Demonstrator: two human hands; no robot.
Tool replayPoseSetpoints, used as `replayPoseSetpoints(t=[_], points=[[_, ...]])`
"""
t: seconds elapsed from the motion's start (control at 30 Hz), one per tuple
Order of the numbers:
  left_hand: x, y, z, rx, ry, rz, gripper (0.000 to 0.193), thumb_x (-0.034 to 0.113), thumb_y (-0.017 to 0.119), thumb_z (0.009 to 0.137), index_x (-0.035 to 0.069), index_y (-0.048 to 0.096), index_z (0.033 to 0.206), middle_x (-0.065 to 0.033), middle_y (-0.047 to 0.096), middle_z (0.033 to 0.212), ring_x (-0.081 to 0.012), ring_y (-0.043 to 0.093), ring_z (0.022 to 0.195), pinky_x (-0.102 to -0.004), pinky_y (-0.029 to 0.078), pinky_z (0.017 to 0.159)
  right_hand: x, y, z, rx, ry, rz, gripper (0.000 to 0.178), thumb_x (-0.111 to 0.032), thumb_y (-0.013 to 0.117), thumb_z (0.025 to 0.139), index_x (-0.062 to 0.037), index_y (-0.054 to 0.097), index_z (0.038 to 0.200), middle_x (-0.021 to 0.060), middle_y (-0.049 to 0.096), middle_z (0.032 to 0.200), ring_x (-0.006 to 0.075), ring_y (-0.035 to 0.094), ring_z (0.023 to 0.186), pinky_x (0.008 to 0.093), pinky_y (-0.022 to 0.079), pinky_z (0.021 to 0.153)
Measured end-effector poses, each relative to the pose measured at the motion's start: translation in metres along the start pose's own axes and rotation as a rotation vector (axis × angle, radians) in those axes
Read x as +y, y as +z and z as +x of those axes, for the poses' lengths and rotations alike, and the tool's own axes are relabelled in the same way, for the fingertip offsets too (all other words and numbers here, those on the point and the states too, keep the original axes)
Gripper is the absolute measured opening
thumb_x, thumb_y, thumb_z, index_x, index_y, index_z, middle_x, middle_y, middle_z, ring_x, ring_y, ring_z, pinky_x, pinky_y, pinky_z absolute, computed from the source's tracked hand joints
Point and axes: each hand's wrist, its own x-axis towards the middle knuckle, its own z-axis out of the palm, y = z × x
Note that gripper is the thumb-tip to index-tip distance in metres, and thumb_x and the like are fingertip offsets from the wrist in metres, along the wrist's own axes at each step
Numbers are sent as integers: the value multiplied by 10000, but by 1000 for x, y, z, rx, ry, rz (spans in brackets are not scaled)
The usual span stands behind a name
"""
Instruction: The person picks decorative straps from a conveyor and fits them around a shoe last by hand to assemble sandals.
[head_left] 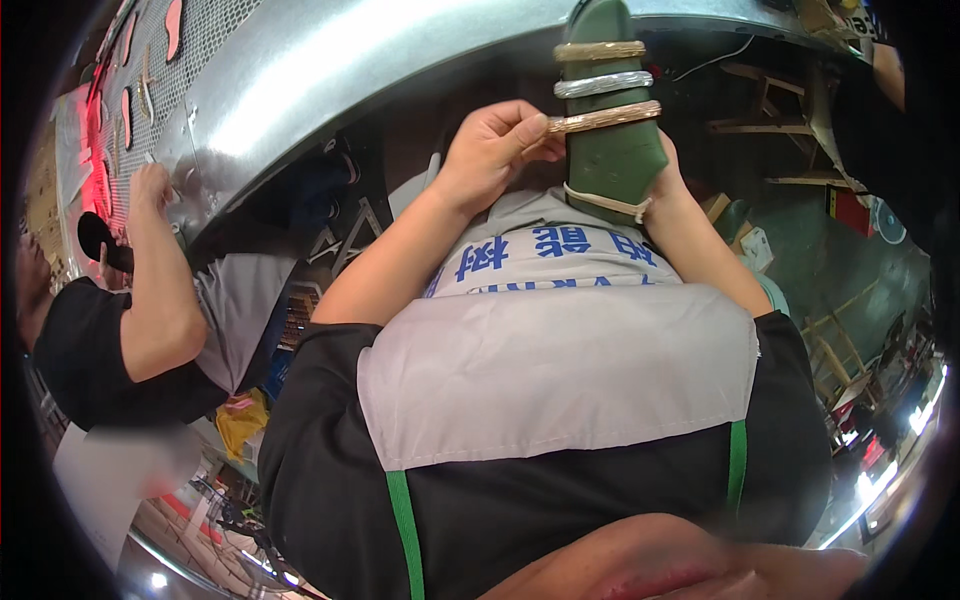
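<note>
Looking down past the grey apron [560,370], we find a dark green, foot-shaped form [612,160] raised in front of the person's waist, its far end pointing toward the curved metal bench edge [370,50]. Three braided straps cross it: a gold strap [600,51] farthest out, a silver strap [605,84] in the middle and a copper strap [612,118] nearest the body. We judge that this pose sets all three within easy sight and reach. The left hand [490,150] pinches the copper strap's left end between thumb and forefinger, just beside the form, a grip that probably governs how the strap lies. The right hand [661,183] supports the opposite side; its fingers are mostly hidden behind the form, so we cannot tell how far they close. We take its role to be steadying. A pale band [605,203] crosses the near end. At left, pink sole-shaped pieces [173,28] lie apart on a mesh surface [215,45], perhaps for picking up singly; a co-worker's hand [152,187] is near its edge.
</note>
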Motion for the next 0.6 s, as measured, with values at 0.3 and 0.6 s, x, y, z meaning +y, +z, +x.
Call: replayPoseSetpoints(t=[0.3, 0.6], points=[[35, 40, -20, 79, 72, 300, 218, 208, 625, 920, -10, 620, 918, -101, 662, 917, -138, 630, 824, -285, 515, 784, 10, 14, -7, -259, 75, -18, 375, -303, 457, 972, -22, 571, 1193, 130, 648, 1091, 210, 671, 923, 311, 591, 735], [53, 52, 9, -131, 134, 373, 1144, 452, 866, 600, 98, 228, 1480, -184, 385, 1407, -326, 412, 1292, -438, 327, 1091, -6, 30, -12, -333, -247, -558, 263, -161, 623, 898, -52, 595, 1135, 53, 644, 1011, 162, 621, 931, 284, 520, 854]])
